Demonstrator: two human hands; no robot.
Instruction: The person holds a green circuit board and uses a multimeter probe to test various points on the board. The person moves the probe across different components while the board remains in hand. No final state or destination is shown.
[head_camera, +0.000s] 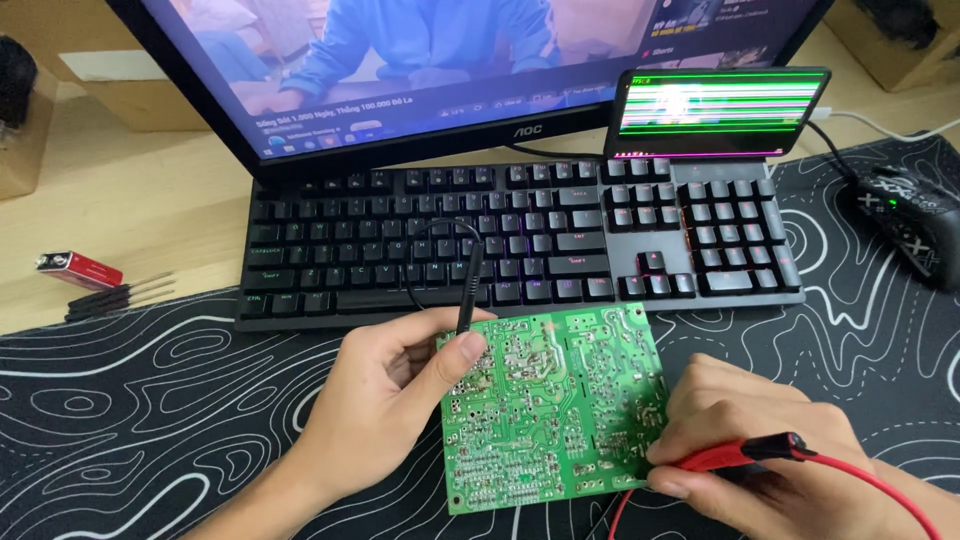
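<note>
Flanking circuit board (550, 410): keyboard (520, 235), mouse (905, 225).

Bright, even daylight, soft shadows, sharp focus; the monitor (450, 60) glows, slightly overexposed.

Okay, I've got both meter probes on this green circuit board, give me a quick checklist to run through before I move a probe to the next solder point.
1. Black probe gripped firmly: ok, the left hand pinches it against the circuit board.
2. Red probe gripped: ok, held in the right hand.
3. Red tip on a solder joint: cannot tell, fingers hide it.
4. Board steady: ok, the left thumb presses its edge on the patterned mat.
5. Leads untangled: ok, the black lead loops over the keyboard, the red one runs off to the right.
6. Meter reading visible: cannot tell, no meter in view.
</note>
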